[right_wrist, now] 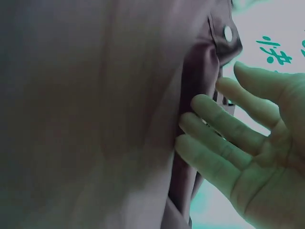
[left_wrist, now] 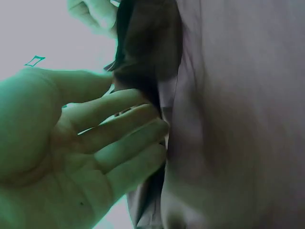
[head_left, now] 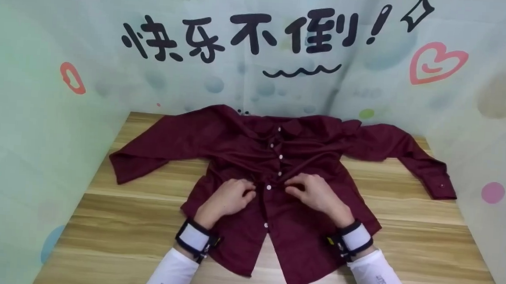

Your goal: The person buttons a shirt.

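Note:
A maroon button-up shirt (head_left: pixel 235 145) lies front side up, its white buttons running down the middle and both sleeves spread sideways. My left hand (head_left: pixel 231 197) is over the lower front, just left of the button line. In the left wrist view its fingers (left_wrist: pixel 138 138) reach to the cloth, loosely bent, and the thumb tip is close to a dark fold. To the right of the buttons is my right hand (head_left: pixel 315 194). Its fingers (right_wrist: pixel 214 162) are spread in the right wrist view, with fingertips at the cloth and the thumb apart from it. A white button (head_left: pixel 268 187) shows between the hands.
The shirt lies on a wood-grain table (head_left: pixel 129 222). Behind it stands a pale printed backdrop (head_left: pixel 221 87) with black lettering, and similar panels border both sides. The right cuff (head_left: pixel 441 186) reaches the table's right edge. Below the lowest button the front hems part.

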Demonstrator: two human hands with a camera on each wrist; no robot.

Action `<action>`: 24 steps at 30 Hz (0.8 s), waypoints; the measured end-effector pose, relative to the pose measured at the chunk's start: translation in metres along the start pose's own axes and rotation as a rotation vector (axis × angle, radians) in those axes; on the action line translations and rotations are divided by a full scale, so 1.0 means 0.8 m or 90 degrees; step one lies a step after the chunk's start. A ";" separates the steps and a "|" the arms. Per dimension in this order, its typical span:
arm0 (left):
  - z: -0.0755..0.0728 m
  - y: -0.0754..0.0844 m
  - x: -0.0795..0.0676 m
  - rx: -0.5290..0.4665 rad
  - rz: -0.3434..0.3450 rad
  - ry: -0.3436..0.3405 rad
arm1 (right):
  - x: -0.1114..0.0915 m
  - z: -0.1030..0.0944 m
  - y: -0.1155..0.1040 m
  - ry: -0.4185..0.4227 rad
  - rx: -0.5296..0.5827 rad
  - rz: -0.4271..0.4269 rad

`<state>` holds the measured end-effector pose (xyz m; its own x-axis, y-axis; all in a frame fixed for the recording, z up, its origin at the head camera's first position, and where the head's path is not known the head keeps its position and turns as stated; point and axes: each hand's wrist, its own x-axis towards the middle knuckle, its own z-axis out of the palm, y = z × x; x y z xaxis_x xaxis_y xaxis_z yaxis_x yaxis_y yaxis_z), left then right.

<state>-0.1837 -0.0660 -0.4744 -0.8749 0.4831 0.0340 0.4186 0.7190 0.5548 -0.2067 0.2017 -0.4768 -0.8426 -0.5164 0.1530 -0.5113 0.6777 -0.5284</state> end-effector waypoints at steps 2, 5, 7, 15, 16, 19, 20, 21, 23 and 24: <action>-0.001 -0.001 -0.005 0.024 -0.013 -0.048 | -0.004 -0.002 0.003 -0.028 -0.037 -0.015; -0.002 -0.001 -0.008 0.049 -0.039 -0.114 | -0.006 -0.003 0.007 -0.078 -0.096 -0.018; -0.001 -0.002 -0.006 0.061 -0.052 -0.143 | -0.005 -0.003 0.009 -0.116 -0.131 -0.003; -0.003 -0.008 0.013 0.064 -0.074 -0.180 | 0.016 -0.005 0.013 -0.280 -0.186 0.118; -0.004 -0.009 0.015 0.064 -0.075 -0.176 | 0.019 -0.005 0.015 -0.291 -0.187 0.129; -0.003 -0.014 0.021 0.061 -0.074 -0.156 | 0.028 -0.005 0.020 -0.305 -0.184 0.148; -0.002 -0.016 0.023 0.063 -0.074 -0.150 | 0.030 -0.006 0.022 -0.305 -0.181 0.151; -0.001 -0.017 0.024 0.064 -0.074 -0.142 | 0.032 -0.006 0.024 -0.304 -0.177 0.154; 0.001 -0.015 0.024 0.051 -0.063 -0.113 | 0.035 -0.006 0.028 -0.301 -0.168 0.161; 0.003 -0.013 0.023 0.037 -0.055 -0.094 | 0.036 -0.006 0.029 -0.299 -0.164 0.162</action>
<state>-0.2031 -0.0630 -0.4815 -0.8649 0.4829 -0.1366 0.3603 0.7869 0.5010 -0.2435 0.2053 -0.4807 -0.8089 -0.4578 -0.3689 -0.3770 0.8854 -0.2719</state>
